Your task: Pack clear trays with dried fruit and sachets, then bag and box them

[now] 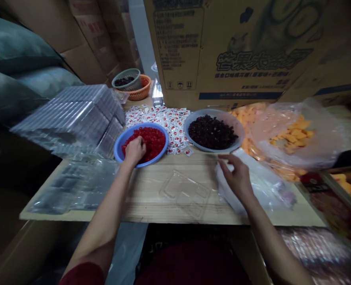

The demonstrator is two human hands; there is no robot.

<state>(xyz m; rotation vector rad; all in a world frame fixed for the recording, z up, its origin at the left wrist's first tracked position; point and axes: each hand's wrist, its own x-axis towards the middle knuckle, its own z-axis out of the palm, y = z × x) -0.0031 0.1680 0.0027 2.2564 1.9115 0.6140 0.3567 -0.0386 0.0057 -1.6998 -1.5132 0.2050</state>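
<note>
My left hand (136,150) reaches into a blue bowl (119,156) of small red pieces (154,141), its fingers closed down among them; what they hold is hidden. Over a white plastic bag (260,183), in front of a bowl of dark dried pieces (212,132), my right hand (236,174) hovers with thumb and fingers apart and nothing visible between them. A clear plastic tray with compartments (185,193) lies on the wooden table between my forearms.
Stacked clear trays (74,118) and flat clear packs (74,186) lie left. Small printed packets (163,118) spread behind the bowls. Orange pieces (297,134) in plastic lie right. Large cardboard boxes (247,51) and two baskets (140,91) stand behind.
</note>
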